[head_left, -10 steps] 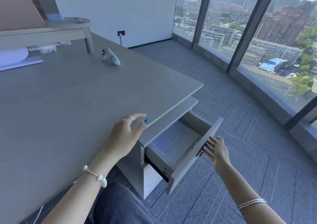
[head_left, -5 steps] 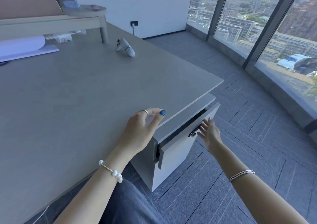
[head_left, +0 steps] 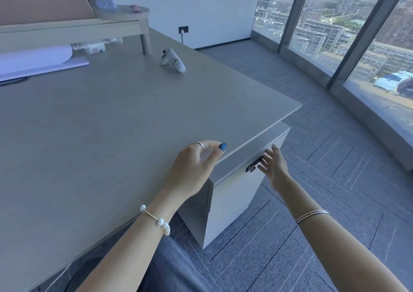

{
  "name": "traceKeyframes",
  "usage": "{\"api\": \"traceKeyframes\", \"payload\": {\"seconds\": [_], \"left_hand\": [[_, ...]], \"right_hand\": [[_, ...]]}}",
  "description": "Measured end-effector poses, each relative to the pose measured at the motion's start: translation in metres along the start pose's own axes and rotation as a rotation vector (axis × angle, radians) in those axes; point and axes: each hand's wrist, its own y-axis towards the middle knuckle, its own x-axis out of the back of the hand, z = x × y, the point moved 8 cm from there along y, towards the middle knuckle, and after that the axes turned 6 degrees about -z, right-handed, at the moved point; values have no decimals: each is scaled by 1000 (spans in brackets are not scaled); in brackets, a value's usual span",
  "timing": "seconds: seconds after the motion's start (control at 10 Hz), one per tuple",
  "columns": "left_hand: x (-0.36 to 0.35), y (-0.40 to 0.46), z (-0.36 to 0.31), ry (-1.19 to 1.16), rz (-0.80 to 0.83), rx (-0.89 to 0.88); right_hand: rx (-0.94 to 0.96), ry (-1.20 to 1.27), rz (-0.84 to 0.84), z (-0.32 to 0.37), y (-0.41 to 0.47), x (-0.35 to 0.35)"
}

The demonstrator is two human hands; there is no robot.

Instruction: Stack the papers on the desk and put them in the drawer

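Pearl bracelet (head_left: 156, 220), silver ring (head_left: 200, 144), blue nails, silver bangles (head_left: 312, 215)

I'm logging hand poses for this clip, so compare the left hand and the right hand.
The left hand rests on the desk edge, fingers curled; the right hand is open, fingertips at the drawer handle. The left wrist wears a pearl bracelet; the right wears thin silver bangles. Neither hand holds anything.
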Motion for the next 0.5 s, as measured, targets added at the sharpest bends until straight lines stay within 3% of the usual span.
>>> {"api": "traceKeyframes", "payload": {"seconds": [0.2, 0.5], "left_hand": [[0, 1, 0, -17, -1, 3], [0, 1, 6, -109, 18, 48]], "right_hand": [[-25, 60, 23, -3, -2, -1], [-45, -85, 70, 5, -7, 4]]}}
